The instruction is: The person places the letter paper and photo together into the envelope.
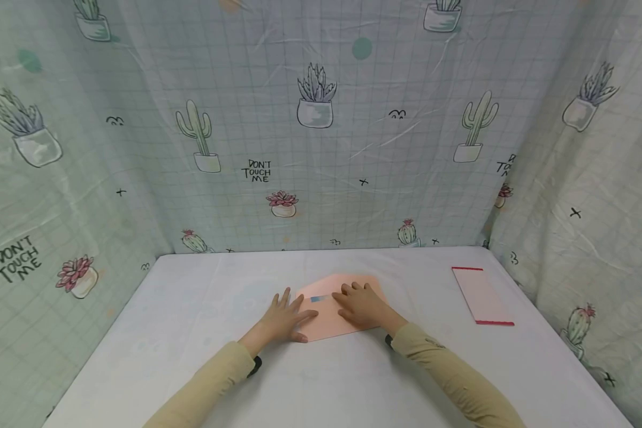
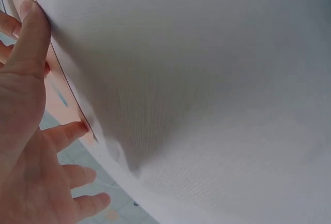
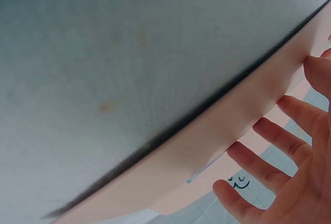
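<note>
A peach paper envelope (image 1: pixel 329 324) lies on the white table, its flap with slanted corners on the far side. A small blue strip (image 1: pixel 318 299) shows on it near the middle. My left hand (image 1: pixel 280 320) rests at the envelope's left end with fingers spread; in the left wrist view its thumb (image 2: pixel 35 32) lies along the envelope's near edge. On the right part of the envelope rests my right hand (image 1: pixel 365 305). Its fingertips touch the paper in the right wrist view, with the fingers (image 3: pixel 284 138) apart and fairly straight.
To the right on the white table (image 1: pixel 192 309) lies a flat pale pink rectangle (image 1: pixel 481 297) with red bands along two ends. A cactus-print cloth (image 1: pixel 321 154) hangs behind the table and at both sides.
</note>
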Demonstrator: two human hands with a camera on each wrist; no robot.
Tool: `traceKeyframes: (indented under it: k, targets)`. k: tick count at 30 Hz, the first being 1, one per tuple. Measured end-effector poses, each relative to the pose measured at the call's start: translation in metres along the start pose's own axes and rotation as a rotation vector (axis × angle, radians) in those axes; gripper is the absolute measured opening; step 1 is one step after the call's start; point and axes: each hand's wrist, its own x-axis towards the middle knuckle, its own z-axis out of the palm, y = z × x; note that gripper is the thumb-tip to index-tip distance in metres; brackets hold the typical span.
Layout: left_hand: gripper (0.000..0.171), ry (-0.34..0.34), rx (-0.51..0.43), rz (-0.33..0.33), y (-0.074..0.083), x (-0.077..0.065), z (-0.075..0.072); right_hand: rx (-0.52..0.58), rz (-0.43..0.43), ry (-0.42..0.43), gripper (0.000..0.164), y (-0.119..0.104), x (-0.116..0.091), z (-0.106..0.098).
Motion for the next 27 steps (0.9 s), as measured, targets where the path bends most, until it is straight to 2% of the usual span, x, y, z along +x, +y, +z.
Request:
traceKeyframes:
  k: [8,21,27]
  targets:
    - [0.067,-0.008,-0.016,-0.010,-0.002,0.003,0.008,-0.009,0.031,-0.028,0.044,0.001,-0.003,-0.002]
    - [0.067,0.008,-0.023,0.014,-0.002,0.004,0.003,0.049,0.038,-0.098,0.044,0.007,-0.019,-0.011]
    - [0.065,-0.005,-0.088,0.032,-0.004,0.008,0.005,0.070,0.034,-0.092,0.044,0.015,-0.032,-0.011]
